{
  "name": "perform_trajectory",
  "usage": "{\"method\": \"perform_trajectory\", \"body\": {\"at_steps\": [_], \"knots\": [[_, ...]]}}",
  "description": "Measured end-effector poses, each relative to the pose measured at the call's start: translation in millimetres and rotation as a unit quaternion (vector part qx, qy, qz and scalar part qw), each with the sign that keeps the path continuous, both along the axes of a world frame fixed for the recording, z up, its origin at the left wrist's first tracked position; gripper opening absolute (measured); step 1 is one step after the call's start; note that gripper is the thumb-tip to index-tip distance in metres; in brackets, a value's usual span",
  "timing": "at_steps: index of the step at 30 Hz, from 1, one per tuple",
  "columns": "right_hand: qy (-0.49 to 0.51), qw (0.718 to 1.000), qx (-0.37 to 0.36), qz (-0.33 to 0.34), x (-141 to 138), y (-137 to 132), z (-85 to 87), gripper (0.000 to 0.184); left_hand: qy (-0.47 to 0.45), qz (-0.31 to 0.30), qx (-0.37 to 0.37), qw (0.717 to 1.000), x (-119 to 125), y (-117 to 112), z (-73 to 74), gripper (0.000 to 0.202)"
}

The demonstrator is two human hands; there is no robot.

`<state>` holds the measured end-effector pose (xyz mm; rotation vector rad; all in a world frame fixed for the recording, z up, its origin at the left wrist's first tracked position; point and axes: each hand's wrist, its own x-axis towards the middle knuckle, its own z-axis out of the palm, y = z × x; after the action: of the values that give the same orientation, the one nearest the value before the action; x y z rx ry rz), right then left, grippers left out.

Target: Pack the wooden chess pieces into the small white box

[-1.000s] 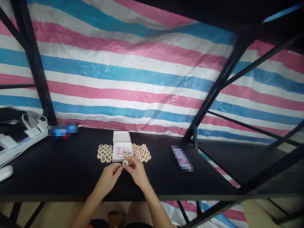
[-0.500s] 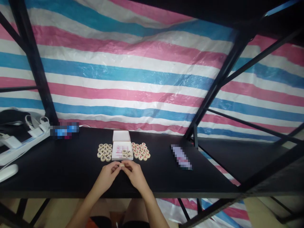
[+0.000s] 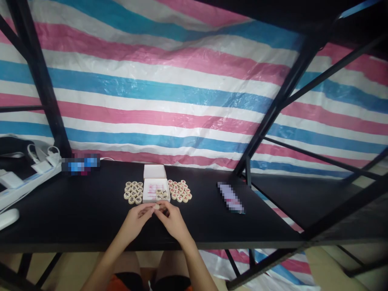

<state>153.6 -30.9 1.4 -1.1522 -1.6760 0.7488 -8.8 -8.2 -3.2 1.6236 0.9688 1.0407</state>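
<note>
Both hands have their fingertips curled in close, barely any gap: the left hand (image 3: 137, 217) and right hand (image 3: 171, 217) meet with one pale xiangqi piece (image 3: 157, 206) pinched between them, just off the 6 o'clock edge of the open box. It's a small round disc, so no real long axis, and too small in view for me to read a character or say which way its face points.

Straight out at 12 o'clock is the shallow white box (image 3: 150, 192), lid (image 3: 154, 171) laid open away from the person, so the pair runs 12 to 6. Four black-lettered discs (image 3: 161, 194) sit at its 4 o'clock corner, over some pinkish printed lines. At 10 o'clock, a black-lettered bunch (image 3: 133, 192); at 2, a red-lettered one (image 3: 180, 191), all chunky, wood-coloured rounds.

Everything's on a smooth black desk (image 3: 75, 214), with crinkly, shiny striped plastic sheeting (image 3: 157, 93) behind it.
</note>
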Motion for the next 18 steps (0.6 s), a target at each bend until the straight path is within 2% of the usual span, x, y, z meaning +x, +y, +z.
{"method": "perform_trajectory", "body": {"at_steps": [4, 9, 12, 15, 18], "knots": [[0.013, 1.0, -0.012, -0.006, 0.1, 3.9, -5.8, 0.025, 0.005, 0.004, 0.015, 1.0, 1.5, 0.4, -4.0, 0.016], [0.005, 1.0, 0.007, -0.023, 0.5, 6.1, -9.7, 0.011, -0.002, 0.022, -0.004, 1.0, 3.4, -0.8, -5.2, 0.026], [-0.003, 0.999, 0.026, -0.036, 1.4, 5.4, -9.5, 0.012, 0.031, 0.021, 0.003, 0.999, 4.7, -0.8, -5.7, 0.027], [-0.021, 0.998, 0.052, -0.02, 2.6, 4.3, -8.6, 0.017, 0.046, 0.0, 0.008, 0.999, 5.8, -1.0, -5.4, 0.025], [-0.03, 0.998, 0.062, 0.006, 2.9, 3.2, -7.4, 0.019, 0.053, 0.004, 0.014, 0.999, 5.2, -2.4, -3.5, 0.023]]}}
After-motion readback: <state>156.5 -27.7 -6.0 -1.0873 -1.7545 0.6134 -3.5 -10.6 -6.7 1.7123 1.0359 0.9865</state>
